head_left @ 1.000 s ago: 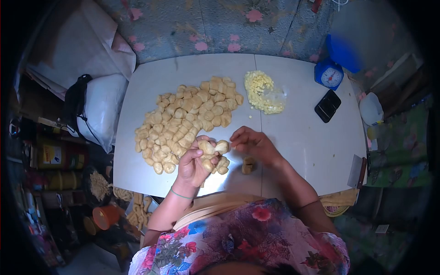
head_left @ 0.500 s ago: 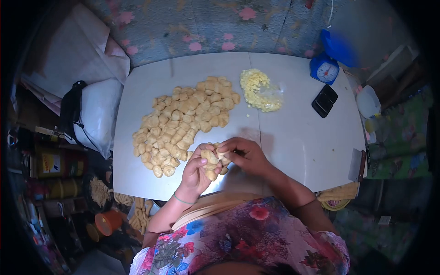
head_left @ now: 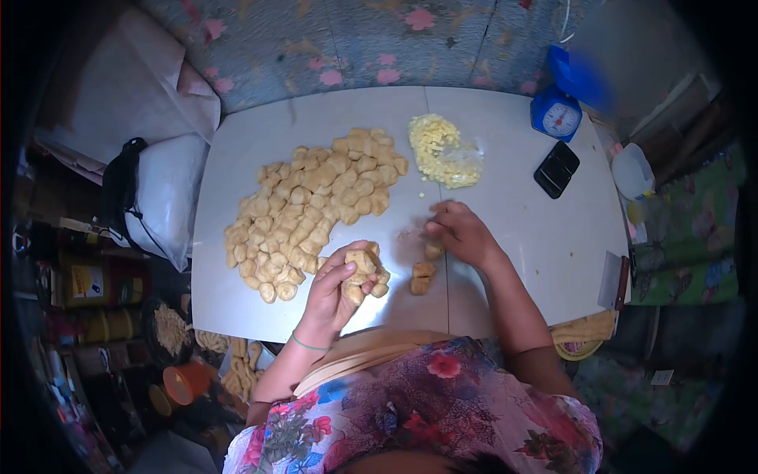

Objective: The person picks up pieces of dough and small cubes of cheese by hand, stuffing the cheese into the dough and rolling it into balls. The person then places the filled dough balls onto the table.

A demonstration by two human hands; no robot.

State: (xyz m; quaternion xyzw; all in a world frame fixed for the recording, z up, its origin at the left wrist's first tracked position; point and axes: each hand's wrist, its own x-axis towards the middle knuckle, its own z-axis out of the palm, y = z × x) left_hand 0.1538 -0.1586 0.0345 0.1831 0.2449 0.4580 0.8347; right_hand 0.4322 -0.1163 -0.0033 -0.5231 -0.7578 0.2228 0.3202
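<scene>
Several small tan dough pieces are bunched in my left hand, its fingers closed around them. To the right, my right hand is over the table with its fingers curled in. Whatever is between those fingertips, if anything, is hidden. Close below it, a dough piece shows by the hand, and a few more cut dough pieces lie nearer me. A wide spread of dough pieces covers the table's left half. Pale yellow cubes, partly on clear plastic, lie beyond my right hand.
The white table carries a blue scale at the back right and a black tray-like object. A cleaver lies at the right edge. A white sack stands beside the left edge.
My right hand has left the dough pieces in my left hand and moved right and away from me. Cut dough pieces now show on the table between the hands.
</scene>
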